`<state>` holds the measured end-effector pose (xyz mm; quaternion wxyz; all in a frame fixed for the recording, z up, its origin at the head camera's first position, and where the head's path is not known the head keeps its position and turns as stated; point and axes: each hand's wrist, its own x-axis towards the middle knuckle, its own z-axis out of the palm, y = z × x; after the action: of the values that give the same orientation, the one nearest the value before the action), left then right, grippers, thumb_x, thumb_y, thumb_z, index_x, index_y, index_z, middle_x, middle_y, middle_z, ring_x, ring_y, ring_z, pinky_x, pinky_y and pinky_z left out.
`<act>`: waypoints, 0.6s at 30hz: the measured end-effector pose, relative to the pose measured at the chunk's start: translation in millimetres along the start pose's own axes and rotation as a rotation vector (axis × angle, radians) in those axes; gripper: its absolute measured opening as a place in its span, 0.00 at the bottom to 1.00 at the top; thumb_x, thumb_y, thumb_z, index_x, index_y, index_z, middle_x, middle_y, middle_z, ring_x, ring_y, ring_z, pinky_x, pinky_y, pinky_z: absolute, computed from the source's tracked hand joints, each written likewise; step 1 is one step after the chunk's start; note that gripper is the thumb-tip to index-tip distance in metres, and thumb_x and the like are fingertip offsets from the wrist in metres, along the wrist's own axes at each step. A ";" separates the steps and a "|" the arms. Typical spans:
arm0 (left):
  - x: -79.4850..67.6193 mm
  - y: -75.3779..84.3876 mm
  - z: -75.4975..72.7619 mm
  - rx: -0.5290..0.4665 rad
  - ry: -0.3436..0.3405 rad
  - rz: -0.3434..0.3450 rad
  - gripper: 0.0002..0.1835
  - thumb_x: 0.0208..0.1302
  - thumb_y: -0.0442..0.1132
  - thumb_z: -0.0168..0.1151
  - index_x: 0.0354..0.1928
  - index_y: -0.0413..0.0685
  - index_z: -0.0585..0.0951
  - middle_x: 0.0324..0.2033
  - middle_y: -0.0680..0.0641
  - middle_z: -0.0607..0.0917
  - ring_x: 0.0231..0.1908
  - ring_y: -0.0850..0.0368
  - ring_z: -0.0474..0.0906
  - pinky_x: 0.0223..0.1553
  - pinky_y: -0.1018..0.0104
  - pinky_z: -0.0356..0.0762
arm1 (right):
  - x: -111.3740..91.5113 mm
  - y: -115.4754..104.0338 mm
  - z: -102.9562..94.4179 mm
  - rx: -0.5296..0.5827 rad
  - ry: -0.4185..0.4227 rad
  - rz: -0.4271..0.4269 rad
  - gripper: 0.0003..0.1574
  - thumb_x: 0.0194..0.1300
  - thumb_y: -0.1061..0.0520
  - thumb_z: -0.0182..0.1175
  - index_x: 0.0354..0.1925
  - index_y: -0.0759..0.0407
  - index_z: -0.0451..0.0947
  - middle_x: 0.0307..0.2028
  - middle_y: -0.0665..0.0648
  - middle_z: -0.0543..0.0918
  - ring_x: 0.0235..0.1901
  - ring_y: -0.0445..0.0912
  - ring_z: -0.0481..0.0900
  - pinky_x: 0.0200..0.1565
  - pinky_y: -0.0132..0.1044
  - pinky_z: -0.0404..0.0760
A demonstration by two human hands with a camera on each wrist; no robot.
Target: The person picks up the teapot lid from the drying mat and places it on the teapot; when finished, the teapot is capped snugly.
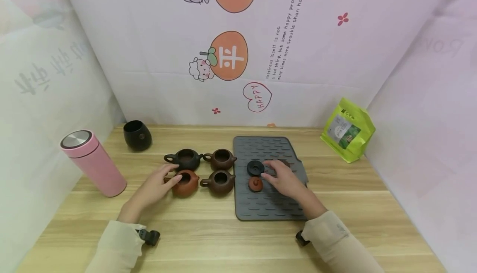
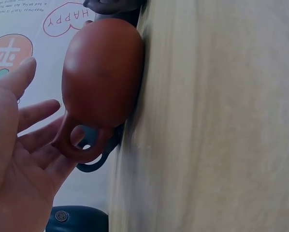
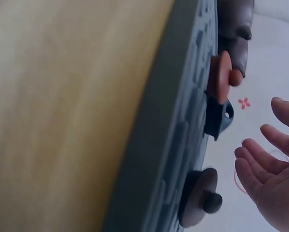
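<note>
left of centre, the left hand (image 1: 154,187) is beside the red teapot (image 1: 187,187), fingers loosely parted, gripping nothing; touch is unclear. right of centre, the empty right hand (image 1: 286,180) hangs, fingers spread, near the black lid (image 1: 255,168), which shares a ribbed mat (image 1: 253,210) with the red lid (image 1: 255,184), probably to keep lids together.

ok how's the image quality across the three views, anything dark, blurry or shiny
Head view: bright and fairly even, with a pale sheen on the flask lid; left wrist view: dimmer, the table soft, the red teapot clearer; right wrist view: table blurred, edges on the red lid somewhat cleaner.
</note>
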<state>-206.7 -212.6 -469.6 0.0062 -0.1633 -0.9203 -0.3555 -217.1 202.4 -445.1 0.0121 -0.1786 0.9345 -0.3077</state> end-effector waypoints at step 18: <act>1.1 -4.7 7.1 -0.038 -0.034 0.014 0.37 0.63 0.58 0.65 0.65 0.40 0.72 0.63 0.35 0.71 0.63 0.34 0.65 0.60 0.37 0.62 | 8.8 -10.1 22.7 0.013 -0.108 0.068 0.14 0.62 0.60 0.68 0.46 0.56 0.80 0.42 0.52 0.76 0.44 0.48 0.77 0.43 0.43 0.78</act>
<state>-208.4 -210.8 -477.8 -0.0101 -0.1759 -0.9123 -0.3698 -219.1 178.9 -456.9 0.0741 -0.1632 0.9359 -0.3032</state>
